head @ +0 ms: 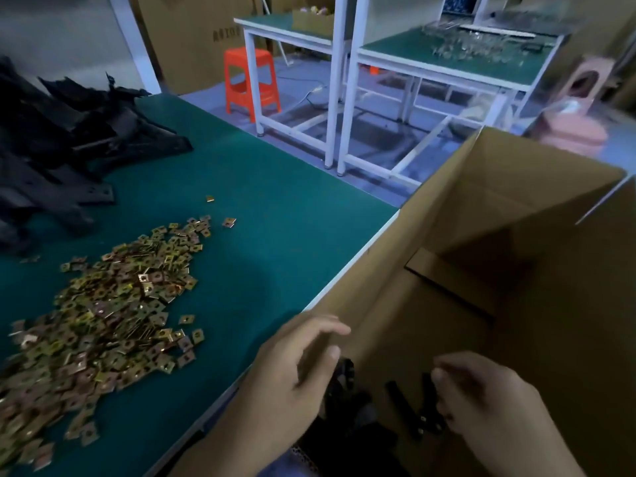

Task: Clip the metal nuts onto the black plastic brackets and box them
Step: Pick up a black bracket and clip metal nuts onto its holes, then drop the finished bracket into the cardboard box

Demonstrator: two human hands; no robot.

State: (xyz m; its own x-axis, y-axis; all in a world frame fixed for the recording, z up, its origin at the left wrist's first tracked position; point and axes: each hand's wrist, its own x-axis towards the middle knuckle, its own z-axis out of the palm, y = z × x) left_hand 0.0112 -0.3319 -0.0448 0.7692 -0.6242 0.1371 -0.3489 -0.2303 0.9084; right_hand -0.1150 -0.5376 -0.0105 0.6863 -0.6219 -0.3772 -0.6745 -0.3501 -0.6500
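Cardboard box — plain brown, matte, flaps up, open top — stands hard against the white-trimmed edge of the tabletop, which is a green mat. Left of the box is a wide heap of metal nuts: thin, square, brassy-gold, each w/ a centre hole. Past them, farther from the box, is a jagged pile of black plastic brackets, matte and flat. At the box's near corner the left hand has its grip spread, fingers relaxed, holding nothing. Inside the box the right hand curls its fingers at a slim forked bracket just left of the fingertips — touching, but can't tell if the grip pinches it. A broad strip of green mat shows btwn nuts and box; the box interior is deep, mostly in shadow.
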